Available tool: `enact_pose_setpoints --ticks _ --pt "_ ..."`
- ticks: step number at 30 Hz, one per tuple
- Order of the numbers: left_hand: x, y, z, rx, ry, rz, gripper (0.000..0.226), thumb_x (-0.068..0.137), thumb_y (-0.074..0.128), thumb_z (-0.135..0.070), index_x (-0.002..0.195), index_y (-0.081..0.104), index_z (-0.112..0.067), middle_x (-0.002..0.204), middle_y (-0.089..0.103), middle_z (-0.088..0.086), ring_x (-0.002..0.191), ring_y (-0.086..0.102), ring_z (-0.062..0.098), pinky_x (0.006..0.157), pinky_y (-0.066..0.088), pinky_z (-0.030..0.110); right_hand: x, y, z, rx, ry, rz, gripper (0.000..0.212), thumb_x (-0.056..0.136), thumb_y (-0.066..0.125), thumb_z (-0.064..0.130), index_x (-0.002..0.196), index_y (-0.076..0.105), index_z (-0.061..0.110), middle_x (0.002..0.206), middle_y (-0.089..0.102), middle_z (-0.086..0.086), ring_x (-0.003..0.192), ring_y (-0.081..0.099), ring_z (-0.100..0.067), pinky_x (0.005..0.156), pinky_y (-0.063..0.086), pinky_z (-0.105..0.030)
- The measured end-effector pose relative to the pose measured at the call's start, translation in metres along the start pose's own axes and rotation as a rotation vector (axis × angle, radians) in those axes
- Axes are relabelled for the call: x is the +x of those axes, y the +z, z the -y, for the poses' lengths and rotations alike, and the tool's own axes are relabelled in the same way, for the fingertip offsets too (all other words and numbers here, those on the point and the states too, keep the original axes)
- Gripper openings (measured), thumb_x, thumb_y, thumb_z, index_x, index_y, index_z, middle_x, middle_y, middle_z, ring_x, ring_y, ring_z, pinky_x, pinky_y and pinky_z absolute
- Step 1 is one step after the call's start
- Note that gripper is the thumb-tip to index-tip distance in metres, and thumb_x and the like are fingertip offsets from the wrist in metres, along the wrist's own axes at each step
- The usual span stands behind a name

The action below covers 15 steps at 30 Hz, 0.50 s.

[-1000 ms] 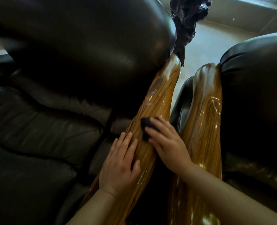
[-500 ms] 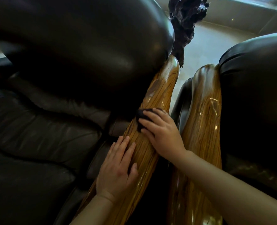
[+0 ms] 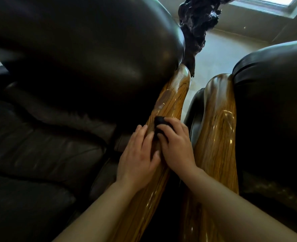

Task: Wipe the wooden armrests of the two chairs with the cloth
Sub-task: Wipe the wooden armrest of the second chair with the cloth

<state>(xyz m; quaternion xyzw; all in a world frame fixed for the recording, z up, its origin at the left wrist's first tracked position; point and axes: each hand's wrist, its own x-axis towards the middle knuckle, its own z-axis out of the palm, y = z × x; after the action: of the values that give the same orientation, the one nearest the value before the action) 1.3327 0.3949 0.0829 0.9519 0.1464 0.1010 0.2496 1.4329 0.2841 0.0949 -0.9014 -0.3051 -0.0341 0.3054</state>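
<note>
Two glossy wooden armrests run side by side up the middle of the view: the left chair's armrest (image 3: pixel 172 95) and the right chair's armrest (image 3: pixel 217 123). My right hand (image 3: pixel 176 145) presses a small dark cloth (image 3: pixel 160 124) onto the left armrest about halfway along it; only the cloth's far end shows beyond my fingers. My left hand (image 3: pixel 138 154) lies flat on the same armrest, fingers apart, right beside my right hand and touching it. A dull smudge (image 3: pixel 163 100) marks the wood just beyond the cloth.
Dark leather backrest (image 3: pixel 92 49) and seat cushion (image 3: pixel 39 154) of the left chair fill the left side. The right chair's dark leather (image 3: pixel 273 110) fills the right. A dark gnarled wooden carving (image 3: pixel 196 23) stands behind the armrests on a pale floor (image 3: pixel 217 55).
My left hand has slid up the left armrest until it lies against my right hand. My right hand with the cloth has stayed around the armrest's middle, shifting only slightly.
</note>
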Motion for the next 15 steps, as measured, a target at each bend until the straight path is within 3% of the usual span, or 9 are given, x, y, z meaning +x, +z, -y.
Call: enact_pose_setpoints --ticks 2,5,10,15 --pt "0.01 0.007 -0.002 0.025 0.007 0.014 0.06 0.096 0.027 -0.049 0.151 0.019 -0.025 0.164 0.01 -0.002 0.148 -0.008 0.007 0.119 0.01 0.034 0.028 0.004 0.004 0.064 0.195 -0.058 0.034 0.1 0.053 0.028 0.134 0.059 0.022 0.153 0.038 0.001 0.141 0.031 -0.023 0.115 0.032 -0.045" --pt "0.01 0.012 0.002 0.078 0.028 -0.006 0.058 0.097 0.03 -0.046 0.15 0.023 -0.023 0.162 0.02 0.001 0.147 -0.002 0.007 0.116 0.006 0.032 0.062 0.005 -0.002 0.136 0.368 -0.049 0.043 0.103 0.046 0.033 0.146 0.045 0.028 0.162 0.024 0.003 0.144 0.027 -0.025 0.114 0.027 -0.039" --pt "0.011 0.005 -0.003 0.102 0.042 0.008 0.057 0.096 0.035 -0.043 0.148 0.031 -0.02 0.16 0.027 0.004 0.149 0.011 0.014 0.117 0.011 0.034 0.023 0.002 -0.001 0.211 0.305 -0.032 0.051 0.104 0.044 0.034 0.154 0.031 0.033 0.165 0.015 0.007 0.148 0.018 -0.017 0.109 0.018 -0.027" --pt "0.011 0.005 -0.002 0.09 0.039 0.019 0.058 0.095 0.036 -0.044 0.148 0.033 -0.021 0.16 0.027 0.002 0.15 0.009 0.011 0.118 0.011 0.033 0.097 0.004 -0.026 0.291 0.47 0.0 0.052 0.105 0.041 0.038 0.155 0.028 0.031 0.166 0.014 0.002 0.151 0.018 -0.024 0.118 0.021 -0.04"
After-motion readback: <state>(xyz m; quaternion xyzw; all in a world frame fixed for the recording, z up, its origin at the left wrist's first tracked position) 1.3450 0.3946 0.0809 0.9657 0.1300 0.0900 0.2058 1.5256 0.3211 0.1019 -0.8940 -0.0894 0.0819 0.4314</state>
